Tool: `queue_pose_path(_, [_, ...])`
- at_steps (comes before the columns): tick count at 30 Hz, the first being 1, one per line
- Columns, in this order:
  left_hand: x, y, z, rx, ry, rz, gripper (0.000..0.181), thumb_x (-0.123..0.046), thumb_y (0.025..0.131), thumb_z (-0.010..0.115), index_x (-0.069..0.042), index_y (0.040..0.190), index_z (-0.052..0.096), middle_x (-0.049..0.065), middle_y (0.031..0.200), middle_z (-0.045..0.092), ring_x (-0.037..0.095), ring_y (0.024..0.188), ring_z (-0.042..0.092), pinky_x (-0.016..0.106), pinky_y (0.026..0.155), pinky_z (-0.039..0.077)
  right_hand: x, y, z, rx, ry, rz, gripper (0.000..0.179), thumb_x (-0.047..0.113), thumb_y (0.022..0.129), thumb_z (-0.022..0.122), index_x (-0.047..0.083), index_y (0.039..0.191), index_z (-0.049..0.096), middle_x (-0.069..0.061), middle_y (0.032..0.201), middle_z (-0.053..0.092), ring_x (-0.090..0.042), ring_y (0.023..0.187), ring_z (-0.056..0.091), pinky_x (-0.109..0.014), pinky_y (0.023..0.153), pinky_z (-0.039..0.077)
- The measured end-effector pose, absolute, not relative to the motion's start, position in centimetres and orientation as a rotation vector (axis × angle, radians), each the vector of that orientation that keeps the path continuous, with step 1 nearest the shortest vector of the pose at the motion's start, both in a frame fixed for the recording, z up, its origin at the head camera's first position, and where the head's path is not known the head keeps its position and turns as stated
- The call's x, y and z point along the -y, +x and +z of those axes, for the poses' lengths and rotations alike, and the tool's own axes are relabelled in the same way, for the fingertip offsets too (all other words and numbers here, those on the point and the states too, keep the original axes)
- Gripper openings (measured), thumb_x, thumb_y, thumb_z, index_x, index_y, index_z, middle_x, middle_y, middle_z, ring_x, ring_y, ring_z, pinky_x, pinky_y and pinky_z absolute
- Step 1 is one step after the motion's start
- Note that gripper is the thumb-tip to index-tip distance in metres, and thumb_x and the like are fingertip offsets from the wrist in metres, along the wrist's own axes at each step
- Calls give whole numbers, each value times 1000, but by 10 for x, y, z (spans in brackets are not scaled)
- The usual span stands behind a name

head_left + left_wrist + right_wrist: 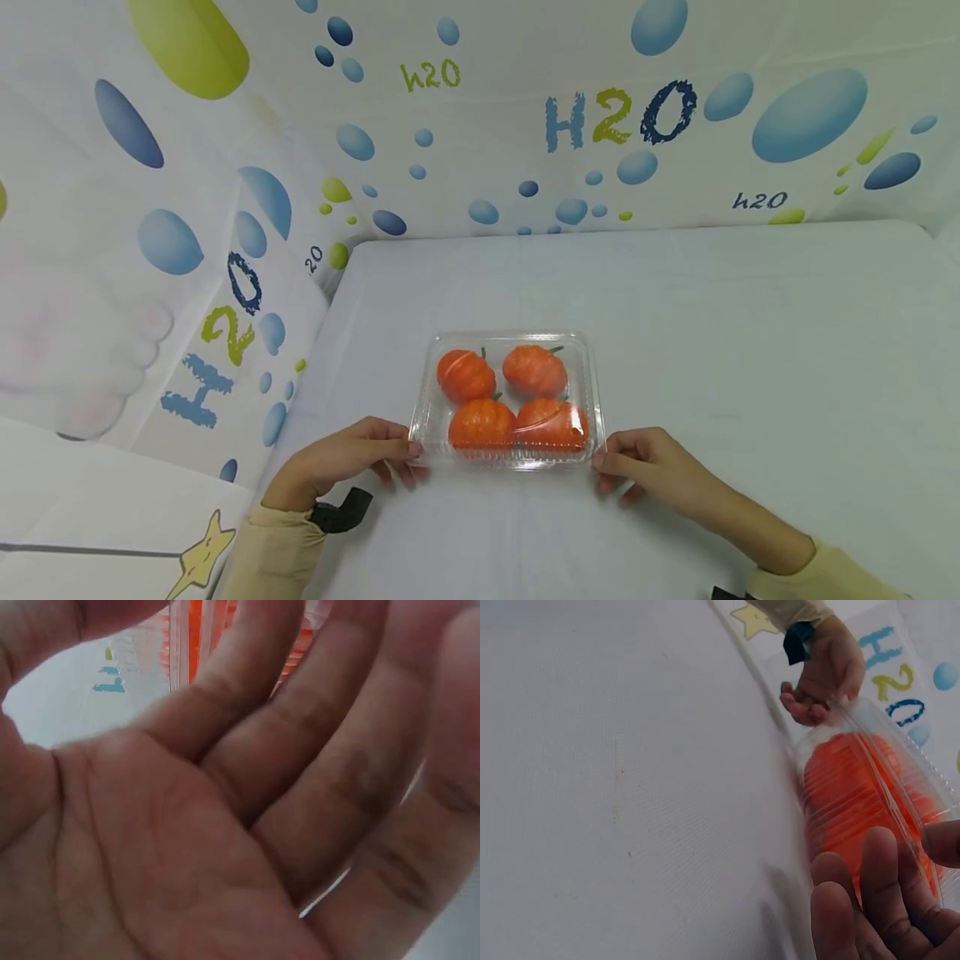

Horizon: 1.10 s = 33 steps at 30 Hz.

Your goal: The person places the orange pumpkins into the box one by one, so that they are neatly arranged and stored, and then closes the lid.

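A clear plastic clamshell box (432, 392), its lid closed, holds several small orange pumpkins (535, 372) with green stems. My left hand (360, 454) pinches the box's near left corner, thumb at the rim and fingers bent below it. At the near right corner, my right hand (648, 467) grips the rim between thumb and fingers. In the right wrist view the ribbed side of the box (855, 802) lies between both hands. Palm and fingers of the left hand (225, 795) fill most of the left wrist view and hide much of the box.
A white-covered table (735, 350) lies under the box. Behind it and at the left hang white sheets (495, 108) printed with blue and green drops and H2O lettering. Dark bands (342, 510) sit at the wrists, by beige sleeves (277, 550).
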<state>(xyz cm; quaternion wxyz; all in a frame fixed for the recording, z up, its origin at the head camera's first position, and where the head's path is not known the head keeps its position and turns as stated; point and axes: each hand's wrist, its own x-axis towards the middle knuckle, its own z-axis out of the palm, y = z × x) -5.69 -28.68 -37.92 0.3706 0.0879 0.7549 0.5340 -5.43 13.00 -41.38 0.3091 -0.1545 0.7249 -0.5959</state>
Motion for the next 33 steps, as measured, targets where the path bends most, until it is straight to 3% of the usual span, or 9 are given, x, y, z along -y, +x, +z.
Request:
queue_pose_path(15, [284,-56,-380,-1928,266,1424,33,-16,101,59,15,99,68,18,85,73,17,73,67,26,62,53,-126,-49,-419,-1859,-406,-1694,29,17,100,63,-10,89,64,-15,78,71,-18,76,69,-37,62,61])
queue_pose_path(27, [284,-57,-378,-1930,268,1408,32,-17,101,60,14,98,69,16,84,74,16,73,68,27,63,52,-124,-48,-420,-1863,-401,-1727,32,15,99,63,-11,81,56,-7,70,66,-21,75,71,-33,60,58])
queue_pose_path(33, [284,-58,-377,-1931,276,1407,32,-16,101,60,15,99,69,17,84,74,15,73,68,27,62,52,-123,-48,-421,-1881,-408,-1728,29,14,98,63,-9,80,59,-9,69,66,-22,74,71,-33,59,57])
